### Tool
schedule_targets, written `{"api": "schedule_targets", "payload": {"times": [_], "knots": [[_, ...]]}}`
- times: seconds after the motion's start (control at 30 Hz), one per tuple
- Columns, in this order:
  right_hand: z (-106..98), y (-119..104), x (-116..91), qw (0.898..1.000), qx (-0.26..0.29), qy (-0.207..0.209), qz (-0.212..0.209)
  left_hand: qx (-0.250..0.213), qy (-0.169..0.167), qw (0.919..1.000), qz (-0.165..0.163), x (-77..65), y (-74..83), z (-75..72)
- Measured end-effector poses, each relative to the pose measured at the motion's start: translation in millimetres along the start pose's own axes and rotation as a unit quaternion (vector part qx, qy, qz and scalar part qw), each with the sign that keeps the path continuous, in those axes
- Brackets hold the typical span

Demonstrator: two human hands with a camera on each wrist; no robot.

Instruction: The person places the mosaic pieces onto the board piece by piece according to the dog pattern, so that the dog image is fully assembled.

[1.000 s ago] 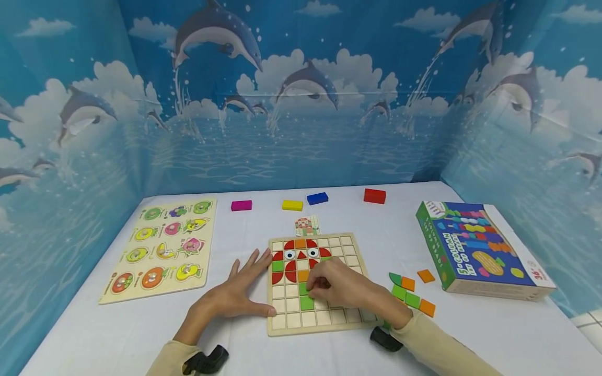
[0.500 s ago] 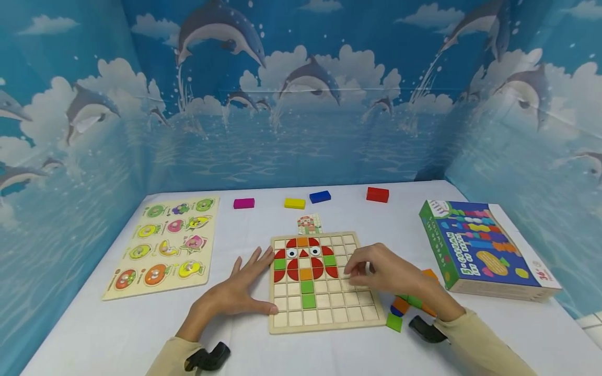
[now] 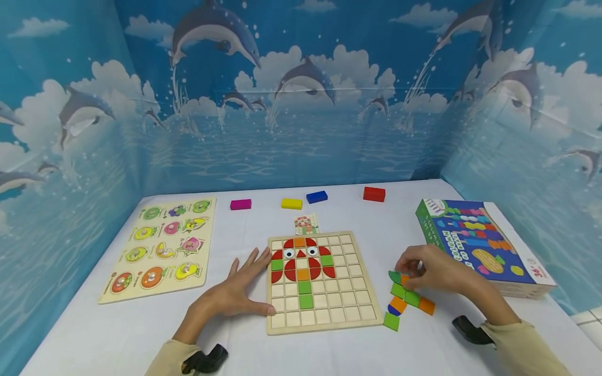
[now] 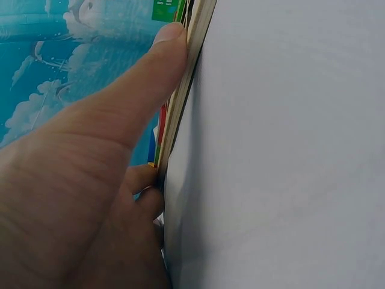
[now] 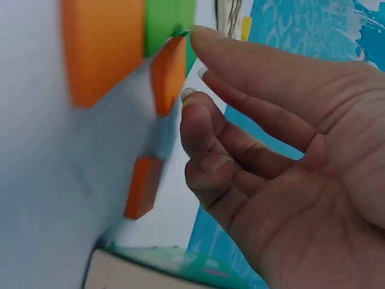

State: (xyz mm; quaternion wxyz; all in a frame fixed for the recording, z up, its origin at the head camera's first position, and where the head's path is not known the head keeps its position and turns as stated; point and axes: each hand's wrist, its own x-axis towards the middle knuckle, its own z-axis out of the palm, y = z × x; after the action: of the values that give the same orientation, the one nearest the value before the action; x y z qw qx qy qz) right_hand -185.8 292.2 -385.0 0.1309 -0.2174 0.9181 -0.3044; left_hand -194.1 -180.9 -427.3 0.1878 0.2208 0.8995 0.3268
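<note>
My left hand (image 3: pixel 235 290) lies spread at the left edge of a wooden grid board (image 3: pixel 324 330), thumb and fingertips at its rim. In the left wrist view, the thumb (image 4: pixel 159 63) rests on the board's edge. Set in the board are red curved pieces, two eye pieces, orange squares and green squares (image 3: pixel 306 301). My right hand (image 3: pixel 437 269) is over the loose tiles right of the board, fingers loosely bent. The right wrist view shows nothing between thumb and fingers, with the thumb tip beside a green tile (image 5: pixel 170 18) and an orange tile (image 5: pixel 170 75) just ahead.
A picture card (image 3: pixel 307 224) touches the board's far edge. Magenta, yellow, blue and red blocks (image 3: pixel 374 194) line the back. A fruit puzzle board (image 3: pixel 183 245) lies left, a boxed bead set (image 3: pixel 489 245) right. One green square (image 3: pixel 391 321) sits near the board's lower right corner.
My right hand has moved right, from the middle of the board across its right side to the loose tiles. My left hand has stayed at the board's left edge.
</note>
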Motion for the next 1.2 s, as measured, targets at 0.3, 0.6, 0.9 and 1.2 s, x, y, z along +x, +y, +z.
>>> {"api": "schedule_targets", "payload": {"times": [0.3,0.6,0.9,1.2], "knots": [[4.9,-2.8,0.8,0.999,-0.02,0.02,0.035,-0.003,0.007,0.9999,-0.01,-2.1,-1.9,0.6],[25.9,-43.1,32.4,0.995,0.056,0.043,-0.066,-0.001,0.006,0.9999,-0.011,-0.6,-3.6,-0.6],[70.0,-88.1,76.2,0.985,0.13,-0.013,-0.114,-0.007,0.008,0.9999,-0.006,-0.9,-2.8,0.4],[81.7,-101.8,90.6,0.988,0.061,0.016,-0.142,-0.005,0.006,0.9999,-0.009,0.2,-0.1,0.3]]}}
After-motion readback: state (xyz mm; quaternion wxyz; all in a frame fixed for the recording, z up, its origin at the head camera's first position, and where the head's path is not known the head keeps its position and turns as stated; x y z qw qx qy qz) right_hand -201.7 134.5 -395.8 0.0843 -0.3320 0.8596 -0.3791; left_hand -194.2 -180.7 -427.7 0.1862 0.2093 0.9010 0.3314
